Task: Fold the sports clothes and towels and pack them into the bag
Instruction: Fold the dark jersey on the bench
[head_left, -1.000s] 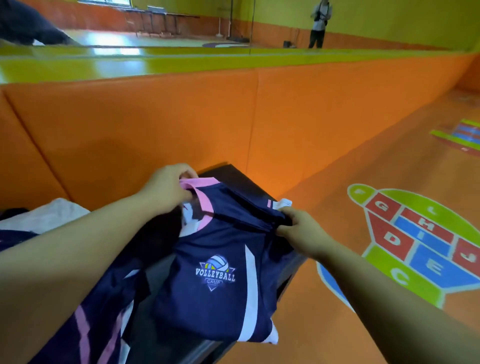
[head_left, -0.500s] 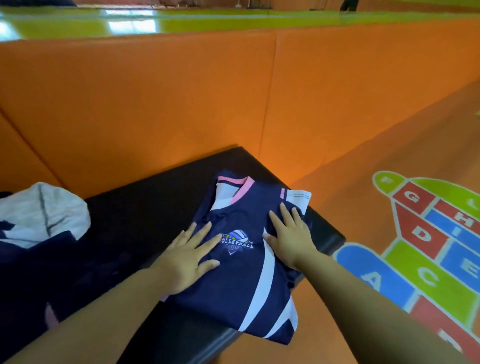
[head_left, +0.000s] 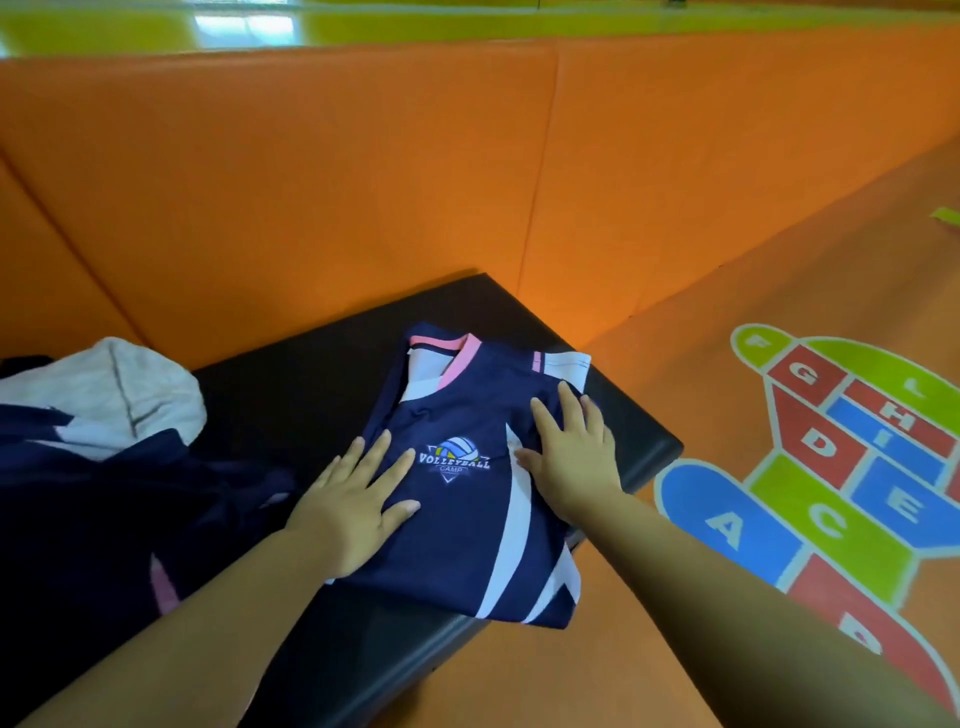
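Observation:
A folded navy volleyball jersey with a pink collar, white stripes and a "Volleyball Camp" logo lies on the right end of a black bench. Its lower edge hangs slightly over the bench's front. My left hand rests flat on the jersey's left side, fingers spread. My right hand presses flat on its right side, over the white stripe. Neither hand grips the fabric. A grey-white garment or towel lies at the bench's left, partly under more dark navy clothing. No bag is in view.
An orange padded wall runs behind the bench. The orange floor lies to the right, with a coloured hopscotch pattern of letters. A green ledge tops the wall.
A second ago both hands held the jersey up by its shoulders. It then came down folded onto the bench, and both hands now lie flat on it, almost unmoved over the last half second.

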